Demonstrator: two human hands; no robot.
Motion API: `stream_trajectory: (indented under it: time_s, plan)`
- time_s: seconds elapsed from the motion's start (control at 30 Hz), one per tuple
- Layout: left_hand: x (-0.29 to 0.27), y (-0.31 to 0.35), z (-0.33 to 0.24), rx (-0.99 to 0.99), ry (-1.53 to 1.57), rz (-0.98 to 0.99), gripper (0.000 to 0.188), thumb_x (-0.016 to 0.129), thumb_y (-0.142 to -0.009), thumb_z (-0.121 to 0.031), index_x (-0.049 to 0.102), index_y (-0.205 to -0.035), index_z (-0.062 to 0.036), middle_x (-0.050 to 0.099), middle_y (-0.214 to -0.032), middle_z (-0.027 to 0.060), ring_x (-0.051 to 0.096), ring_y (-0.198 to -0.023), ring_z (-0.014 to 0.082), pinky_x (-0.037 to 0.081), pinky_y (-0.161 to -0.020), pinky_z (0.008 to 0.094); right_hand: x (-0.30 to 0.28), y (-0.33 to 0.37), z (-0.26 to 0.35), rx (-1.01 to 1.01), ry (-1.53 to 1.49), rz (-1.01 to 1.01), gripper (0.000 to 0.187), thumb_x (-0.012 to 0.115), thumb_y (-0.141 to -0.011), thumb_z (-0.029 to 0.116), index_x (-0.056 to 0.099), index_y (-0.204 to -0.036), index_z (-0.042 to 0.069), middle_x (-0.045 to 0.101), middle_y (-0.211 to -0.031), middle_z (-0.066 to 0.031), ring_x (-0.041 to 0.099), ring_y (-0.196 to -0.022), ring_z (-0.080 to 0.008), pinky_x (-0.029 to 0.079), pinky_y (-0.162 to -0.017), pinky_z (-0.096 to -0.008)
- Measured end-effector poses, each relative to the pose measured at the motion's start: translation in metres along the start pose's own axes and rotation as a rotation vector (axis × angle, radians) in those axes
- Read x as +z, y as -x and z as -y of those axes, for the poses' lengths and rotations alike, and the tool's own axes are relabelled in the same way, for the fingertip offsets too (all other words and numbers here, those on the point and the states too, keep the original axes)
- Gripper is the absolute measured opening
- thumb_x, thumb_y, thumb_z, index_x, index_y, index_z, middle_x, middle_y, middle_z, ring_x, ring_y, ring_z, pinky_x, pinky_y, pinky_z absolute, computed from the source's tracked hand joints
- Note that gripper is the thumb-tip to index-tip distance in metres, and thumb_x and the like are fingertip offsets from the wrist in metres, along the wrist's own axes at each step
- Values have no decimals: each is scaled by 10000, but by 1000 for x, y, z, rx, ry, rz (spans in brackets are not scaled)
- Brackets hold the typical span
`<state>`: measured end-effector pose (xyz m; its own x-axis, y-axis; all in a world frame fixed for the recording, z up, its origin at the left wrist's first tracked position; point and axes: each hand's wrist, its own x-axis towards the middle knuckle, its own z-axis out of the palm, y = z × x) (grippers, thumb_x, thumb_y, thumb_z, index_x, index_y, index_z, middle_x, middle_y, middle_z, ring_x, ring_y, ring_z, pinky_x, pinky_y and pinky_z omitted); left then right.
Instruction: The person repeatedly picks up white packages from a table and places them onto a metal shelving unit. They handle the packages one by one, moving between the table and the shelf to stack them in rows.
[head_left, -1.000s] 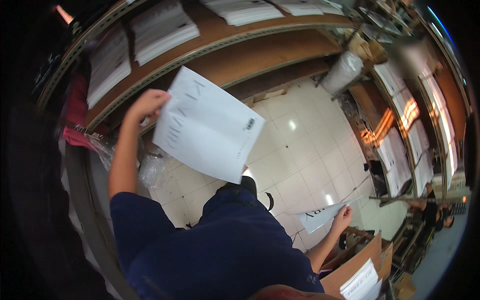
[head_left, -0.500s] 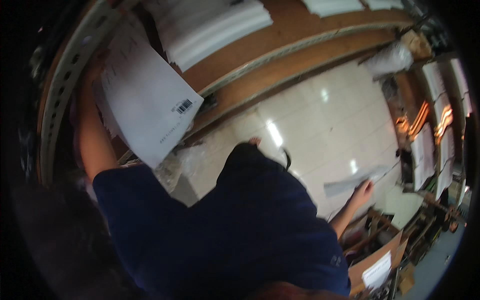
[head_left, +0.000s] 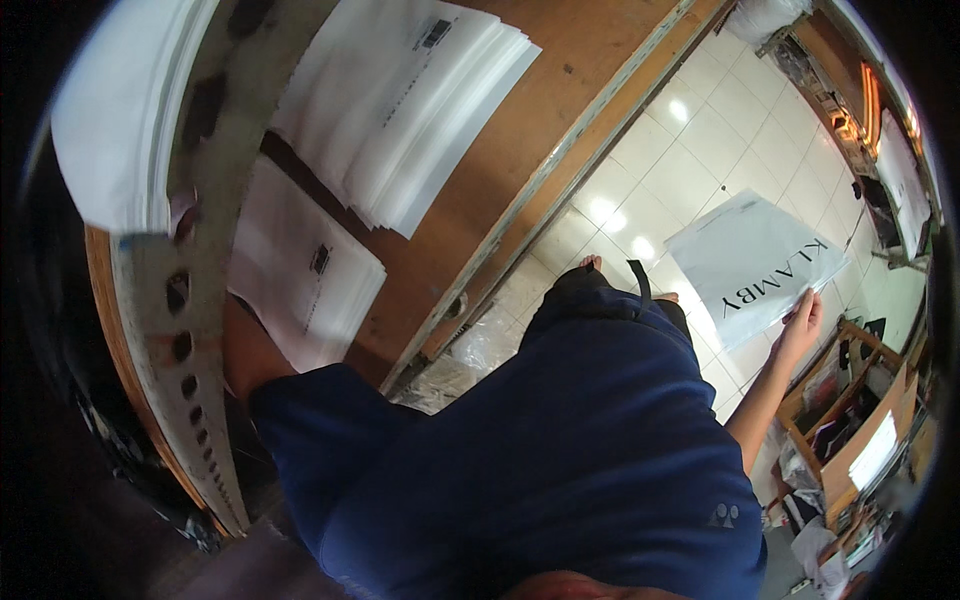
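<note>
My left hand (head_left: 183,214) reaches into a wooden shelf (head_left: 500,150) and is mostly hidden behind a perforated metal upright (head_left: 190,400). It grips the far edge of a flat white plastic bag (head_left: 300,270) that lies over my forearm on the shelf board. My right hand (head_left: 805,318) hangs low at my right side, pinching the corner of a second flat pale bag (head_left: 745,255) with dark lettering, held out above the tiled floor (head_left: 680,130). My dark blue shirt fills the lower middle of the view.
A thick stack of white bags (head_left: 400,100) lies on the shelf just beyond my left hand, another stack (head_left: 110,120) further left. Crumpled clear plastic (head_left: 470,350) sits at the shelf's foot. Wooden crates and cardboard boxes (head_left: 860,440) stand to my right.
My left arm carried the white bag from in front of me up and left into the shelf. My head turned toward the shelf. The right hand kept its bag low at my side.
</note>
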<state>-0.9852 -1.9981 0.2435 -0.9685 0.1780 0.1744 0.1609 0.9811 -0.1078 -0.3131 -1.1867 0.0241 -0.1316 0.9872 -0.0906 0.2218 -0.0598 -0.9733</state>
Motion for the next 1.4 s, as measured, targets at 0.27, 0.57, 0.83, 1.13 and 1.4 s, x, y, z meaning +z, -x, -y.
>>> stream_trajectory:
  time_s: [0.27, 0.57, 0.83, 1.13, 1.4]
  plan:
    - [-5, 40, -108, 441, 11, -273, 370, 535, -928, -257, 559, -1194, -2, 579, -1185, 176, 545, -1088, 321, 425, -955, 381, -16, -3, -4, -1, 6, 20, 269, 590, -932, 266, 595, -1058, 27, 518, -717, 52, 409, -560, -18, 285, -482, -185]
    - [-37, 202, -438, 687, 736, -251, 246, 526, -835, 88, 620, -1039, -11, 583, -1130, 142, 567, -1018, 249, 486, -777, 300, -127, -50, -36, 74, 123, -117, 361, 590, -929, 308, 579, -1136, 13, 564, -810, 21, 461, -662, -48, 388, -567, -210]
    - [14, 457, -806, 671, 1912, 815, 324, 663, -782, 103, 575, -1074, -8, 605, -1077, 117, 635, -857, 165, 534, -798, 269, -263, -75, -77, -204, 227, -441, 245, 592, -921, 195, 627, -1051, -9, 648, -820, -58, 577, -690, -99, 474, -637, -251]
    - [-42, 657, -1052, 1081, 1123, 1341, 441, 471, -974, -349, 628, -873, 51, 669, -780, 127, 638, -722, 157, 489, -641, 293, -314, -63, -12, -586, 663, 27, 169, 645, -780, 129, 648, -936, 64, 607, -777, -94, 608, -701, -268, 508, -615, -374]
    - [-29, 681, -1205, 965, 1118, 1395, 471, 356, -989, -273, 607, -790, 73, 652, -706, 144, 665, -617, 217, 525, -537, 303, -387, -156, -36, -549, 943, -79, 131, 629, -761, 155, 598, -808, 37, 587, -639, -93, 613, -593, -241, 510, -560, -349]
